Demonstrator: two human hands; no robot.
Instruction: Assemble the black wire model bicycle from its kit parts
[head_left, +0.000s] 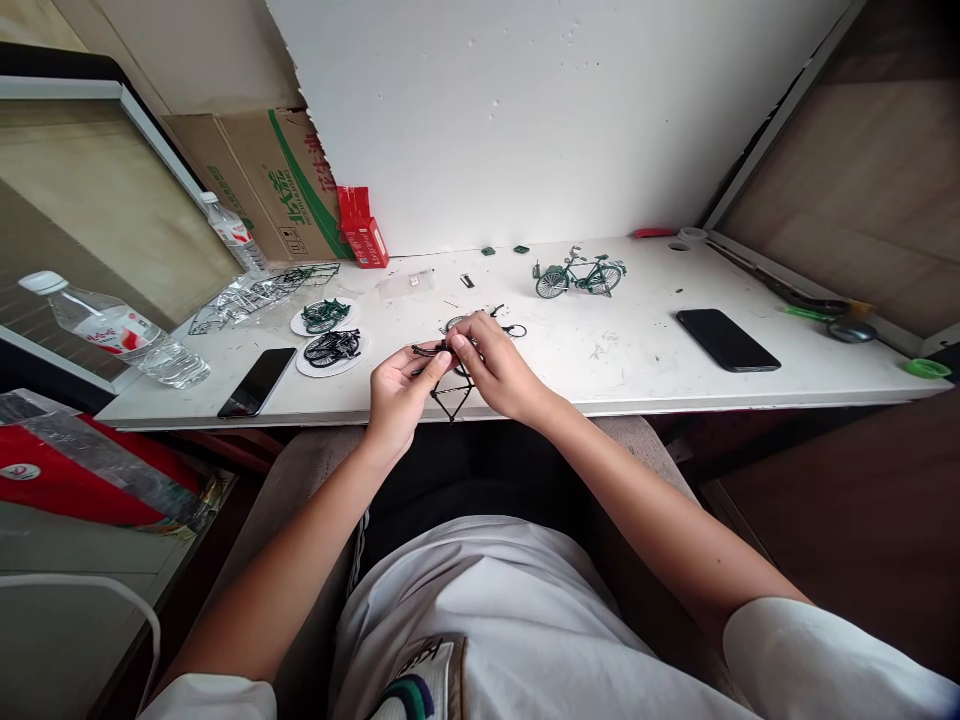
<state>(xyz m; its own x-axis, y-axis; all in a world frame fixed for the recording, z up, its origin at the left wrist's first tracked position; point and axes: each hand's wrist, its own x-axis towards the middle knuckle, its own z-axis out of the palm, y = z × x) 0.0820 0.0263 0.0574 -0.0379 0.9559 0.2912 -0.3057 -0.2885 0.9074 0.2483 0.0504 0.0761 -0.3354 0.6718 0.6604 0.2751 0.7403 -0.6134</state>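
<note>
A black model bicycle frame is held up over the table's front edge, between both hands. My left hand is closed on its left part, thumb and fingers pinching. From the right, my right hand pinches the same piece near its top, so the fingertips of both hands nearly meet. Fingers hide much of the frame. Just behind the hands lie small wheel-like parts, partly covered. An assembled green model bicycle stands farther back to the right.
Paper plates hold green parts and black parts on the left. Nearby are a phone, water bottles and part sprues. Another phone lies right. A red box stands by the back wall.
</note>
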